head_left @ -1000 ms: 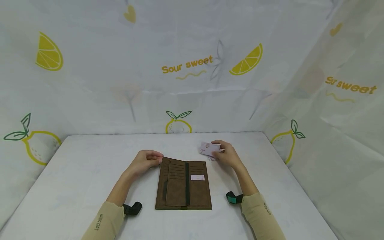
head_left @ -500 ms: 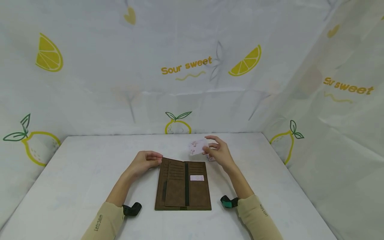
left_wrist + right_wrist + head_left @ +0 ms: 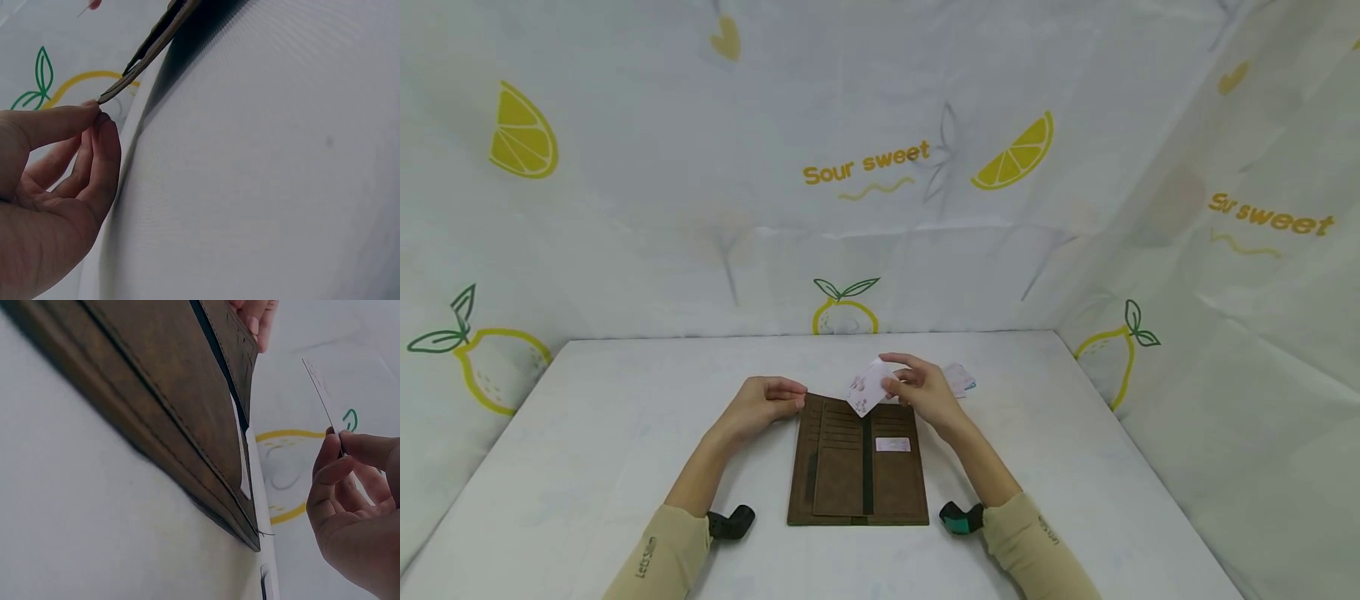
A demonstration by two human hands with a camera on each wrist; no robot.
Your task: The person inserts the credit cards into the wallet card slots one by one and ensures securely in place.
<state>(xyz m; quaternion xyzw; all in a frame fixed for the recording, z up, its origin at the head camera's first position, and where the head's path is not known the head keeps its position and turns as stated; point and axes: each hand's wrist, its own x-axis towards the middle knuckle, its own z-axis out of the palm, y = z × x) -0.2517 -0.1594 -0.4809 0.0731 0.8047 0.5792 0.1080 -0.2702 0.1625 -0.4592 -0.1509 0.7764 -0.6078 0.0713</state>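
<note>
An unfolded brown wallet lies on the table, with rows of card slots and a dark band down its middle. My left hand pinches its far left corner between thumb and fingers, and the left wrist view shows that corner lifted. A pale card with pinkish print is pinched by my right hand, tilted over the wallet's far edge. In the right wrist view the same card appears nearly edge-on, apart from the wallet. Another light card sits in a slot on the wallet's right half.
More cards lie on the white table behind and right of the wallet, partly hidden by my right hand. A white lemon-print cloth rises behind the table, and a similar one stands along the right.
My right hand has lifted the card off the others and carried it left over the wallet's far edge, turning it. The other cards now show on its right. My left hand keeps its place.
</note>
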